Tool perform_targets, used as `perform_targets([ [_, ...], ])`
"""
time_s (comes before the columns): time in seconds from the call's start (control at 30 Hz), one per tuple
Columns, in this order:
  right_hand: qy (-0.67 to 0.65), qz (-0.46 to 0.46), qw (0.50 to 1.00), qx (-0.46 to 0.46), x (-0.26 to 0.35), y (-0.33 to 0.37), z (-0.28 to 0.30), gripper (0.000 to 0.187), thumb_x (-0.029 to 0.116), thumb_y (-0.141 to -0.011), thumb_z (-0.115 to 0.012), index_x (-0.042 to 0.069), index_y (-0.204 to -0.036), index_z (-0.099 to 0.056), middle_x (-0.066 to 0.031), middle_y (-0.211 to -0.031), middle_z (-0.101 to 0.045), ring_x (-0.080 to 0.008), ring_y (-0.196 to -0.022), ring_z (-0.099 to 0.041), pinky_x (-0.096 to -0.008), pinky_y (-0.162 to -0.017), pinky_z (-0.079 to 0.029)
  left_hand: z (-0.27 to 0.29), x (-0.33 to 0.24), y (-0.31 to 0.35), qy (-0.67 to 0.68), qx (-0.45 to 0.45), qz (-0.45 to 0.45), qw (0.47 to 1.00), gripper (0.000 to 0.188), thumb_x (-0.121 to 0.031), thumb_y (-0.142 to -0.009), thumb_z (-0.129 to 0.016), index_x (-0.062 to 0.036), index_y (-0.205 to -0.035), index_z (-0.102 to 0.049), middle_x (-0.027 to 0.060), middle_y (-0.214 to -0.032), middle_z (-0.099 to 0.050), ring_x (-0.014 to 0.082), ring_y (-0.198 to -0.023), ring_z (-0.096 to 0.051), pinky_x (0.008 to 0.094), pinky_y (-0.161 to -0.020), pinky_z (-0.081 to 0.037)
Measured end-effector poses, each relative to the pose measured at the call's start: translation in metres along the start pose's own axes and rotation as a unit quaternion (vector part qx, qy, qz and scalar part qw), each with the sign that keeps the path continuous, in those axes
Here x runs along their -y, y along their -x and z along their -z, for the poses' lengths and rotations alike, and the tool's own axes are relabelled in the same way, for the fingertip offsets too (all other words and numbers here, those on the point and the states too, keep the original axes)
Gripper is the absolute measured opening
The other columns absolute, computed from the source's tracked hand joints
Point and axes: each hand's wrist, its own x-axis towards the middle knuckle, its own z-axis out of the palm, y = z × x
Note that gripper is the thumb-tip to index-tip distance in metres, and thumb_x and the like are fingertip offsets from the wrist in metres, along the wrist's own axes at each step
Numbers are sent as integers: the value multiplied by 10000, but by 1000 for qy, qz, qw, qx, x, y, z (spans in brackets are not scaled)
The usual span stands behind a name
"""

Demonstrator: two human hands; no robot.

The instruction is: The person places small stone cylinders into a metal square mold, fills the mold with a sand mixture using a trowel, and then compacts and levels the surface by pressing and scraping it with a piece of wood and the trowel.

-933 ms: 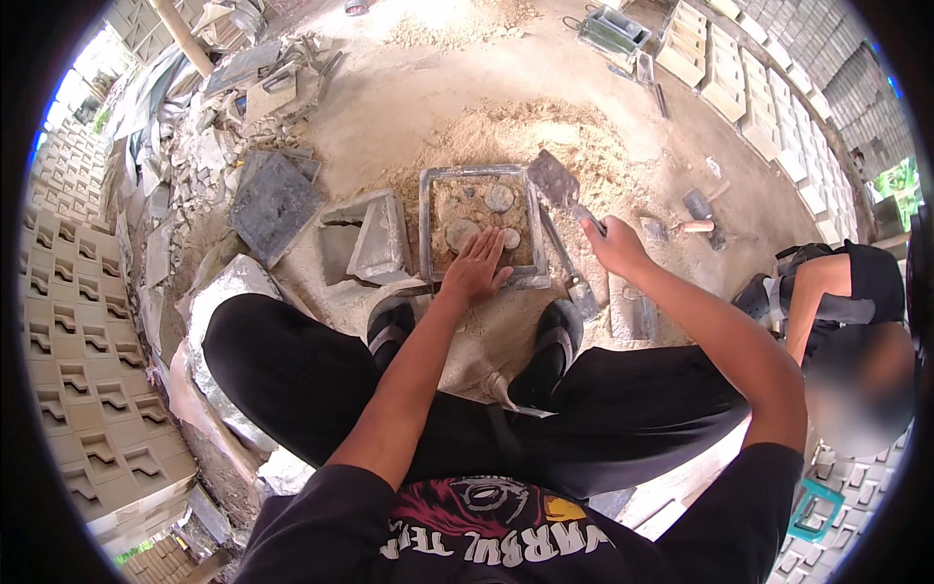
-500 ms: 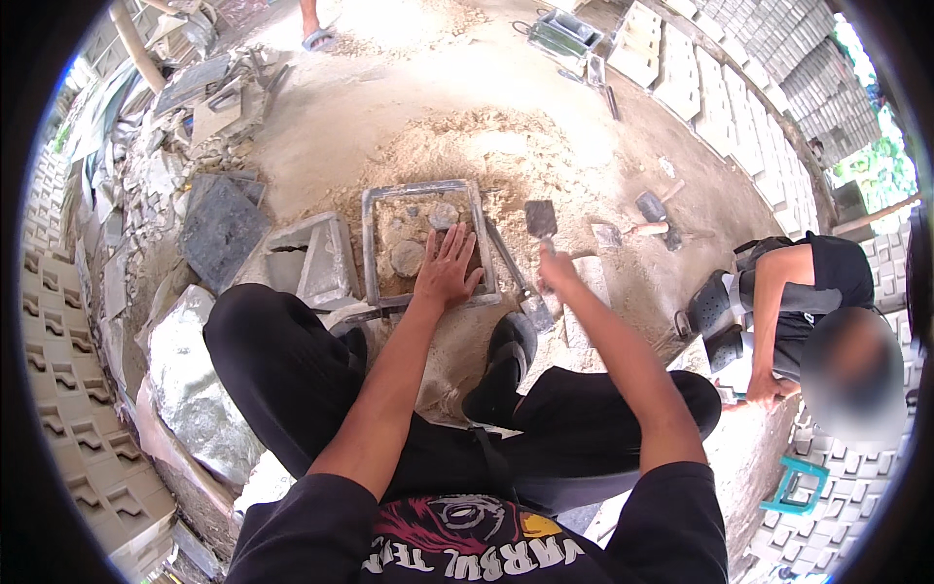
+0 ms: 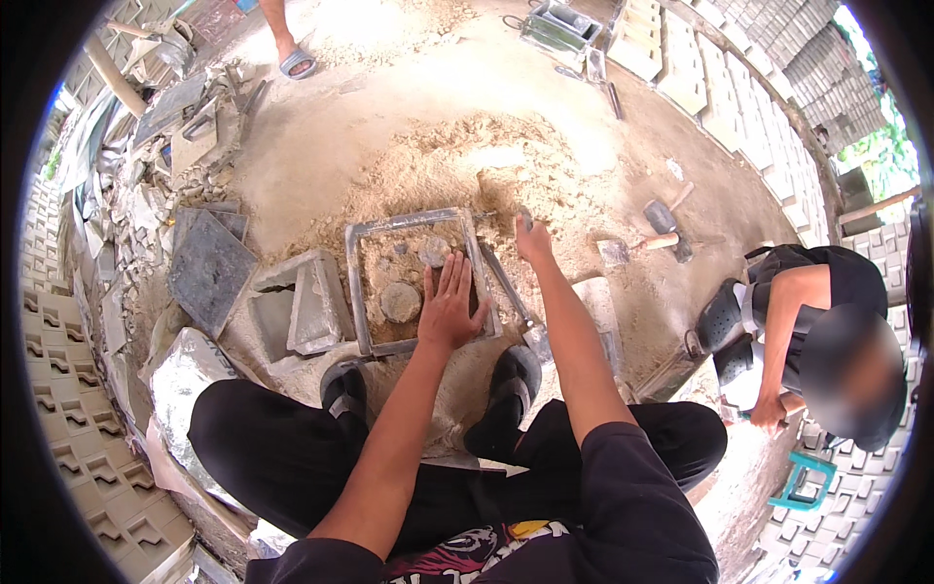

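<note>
A grey rectangular mould frame (image 3: 356, 282) lies on the ground in front of me, sandy mix and round lumps inside it. My left hand (image 3: 449, 304) rests flat over its right part, fingers spread, holding nothing. Just beyond the frame's right side, my right hand (image 3: 532, 241) is closed round the handle of a small trowel (image 3: 524, 216). The trowel is turned nearly edge-on at the loose sand pile (image 3: 467, 156), and its blade is hard to make out. A long-handled metal tool (image 3: 510, 289) lies between the frame and my right forearm.
Left of the frame stand a hollow concrete block (image 3: 321, 307) and a dark slab (image 3: 212, 268). A mallet (image 3: 666, 229) and another trowel (image 3: 615, 253) lie to the right. A co-worker (image 3: 803, 292) crouches at right. Another person's sandalled foot (image 3: 297, 63) is at the far left.
My right hand has moved away from me and left with the trowel, toward the sand, and the blade has turned. My left hand stays on the mould. The far person's foot shows more.
</note>
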Motion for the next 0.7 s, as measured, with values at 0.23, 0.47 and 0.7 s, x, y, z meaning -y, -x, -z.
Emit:
perform_targets([
  [0.23,-104,17,994,-9,-37,-2,-3,712,607,-894,-494,-42,-1166,-601,-276,-985,-655,-379,-960,-639,-461,-856,-480,3,-5,0,13,-4,-13,1000,777,-477,-909,-503,20,-1463,-279,184,-1545,-261,278,-1464,-177,527,-1179,-72],
  [0.47,-139,78,987,32,-14,70,50,587,578,-913,-530,-5,-875,-582,-75,-603,-575,-178,-491,-582,-341,-476,-465,-2,5,4,24,-46,-17,999,740,-444,-916,-499,30,-1450,-305,198,-1535,-278,302,-1455,-195,514,-1180,-85],
  [0.7,-122,100,980,124,6,170,78,556,547,-933,-515,1,-839,-559,-77,-617,-575,-173,-480,-564,-335,-483,-454,-1,13,5,36,-125,15,991,656,-389,-965,-405,32,-1455,-289,197,-1526,-297,304,-1452,-207,493,-1185,-88],
])
